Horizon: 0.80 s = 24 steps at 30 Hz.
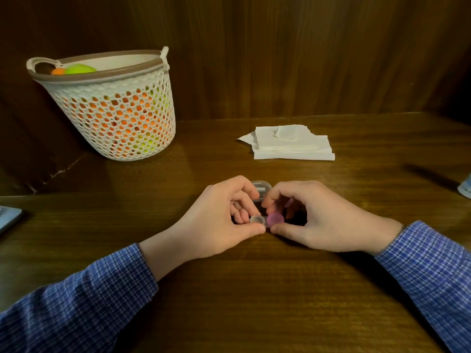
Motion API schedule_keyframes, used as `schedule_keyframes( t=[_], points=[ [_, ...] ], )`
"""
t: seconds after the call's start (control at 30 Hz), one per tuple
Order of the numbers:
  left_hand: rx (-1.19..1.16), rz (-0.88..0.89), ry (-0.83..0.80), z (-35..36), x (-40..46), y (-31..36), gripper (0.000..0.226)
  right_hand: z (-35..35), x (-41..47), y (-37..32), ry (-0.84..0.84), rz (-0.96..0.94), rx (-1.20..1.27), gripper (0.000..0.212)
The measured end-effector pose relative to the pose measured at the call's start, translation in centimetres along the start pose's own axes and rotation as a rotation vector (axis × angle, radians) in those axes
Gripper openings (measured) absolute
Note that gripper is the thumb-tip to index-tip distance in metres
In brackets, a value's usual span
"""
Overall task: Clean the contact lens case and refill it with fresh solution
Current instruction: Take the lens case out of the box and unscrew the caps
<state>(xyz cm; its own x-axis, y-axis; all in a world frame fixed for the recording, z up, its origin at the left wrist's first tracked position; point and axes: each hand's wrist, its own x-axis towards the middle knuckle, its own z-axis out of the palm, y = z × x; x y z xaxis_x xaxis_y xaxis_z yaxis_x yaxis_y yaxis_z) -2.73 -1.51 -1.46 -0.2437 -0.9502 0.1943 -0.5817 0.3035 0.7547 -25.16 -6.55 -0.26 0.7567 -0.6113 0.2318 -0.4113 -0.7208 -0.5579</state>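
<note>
Two hands met at the middle of the dark brown wooden table [254, 289], both in blue checked sleeves [430, 271]; the left hand [219, 225] curled its thumb and fingers round the small clear plastic contact lens case [265, 220], pinching the end with the one open clear well [257, 219]; the right hand [321, 220] pinched the other end, where one round purple cap [275, 218] sat; a second purple piece [289, 202], perhaps the other cap, showed blurred between the right fingers. One clear rounded plastic box [262, 187] lay just beyond the fingertips. One stack of white folded paper napkins [293, 146] lay farther back, well apart from the hands; one white perforated plastic basket [119, 108] with a brown rim stood at the back left, holding orange and green things.
</note>
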Motion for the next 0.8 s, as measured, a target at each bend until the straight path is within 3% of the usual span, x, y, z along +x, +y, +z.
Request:
schedule_keyframes(
  t=[0.3,0.57,0.8],
  points=[
    [-0.006,-0.004,0.001,0.0,-0.1,0.0,0.045,-3.3,0.2,1.0,0.130,0.072,0.287,0.030],
    [-0.026,-0.006,-0.003,0.0,-0.1,-0.1,0.044,-5.3,0.2,3.4,0.063,0.203,0.291,0.021],
    [-0.024,-0.007,-0.003,0.0,-0.1,-0.2,0.044,-4.8,0.4,3.8,-0.028,0.285,0.097,0.016]
  ],
)
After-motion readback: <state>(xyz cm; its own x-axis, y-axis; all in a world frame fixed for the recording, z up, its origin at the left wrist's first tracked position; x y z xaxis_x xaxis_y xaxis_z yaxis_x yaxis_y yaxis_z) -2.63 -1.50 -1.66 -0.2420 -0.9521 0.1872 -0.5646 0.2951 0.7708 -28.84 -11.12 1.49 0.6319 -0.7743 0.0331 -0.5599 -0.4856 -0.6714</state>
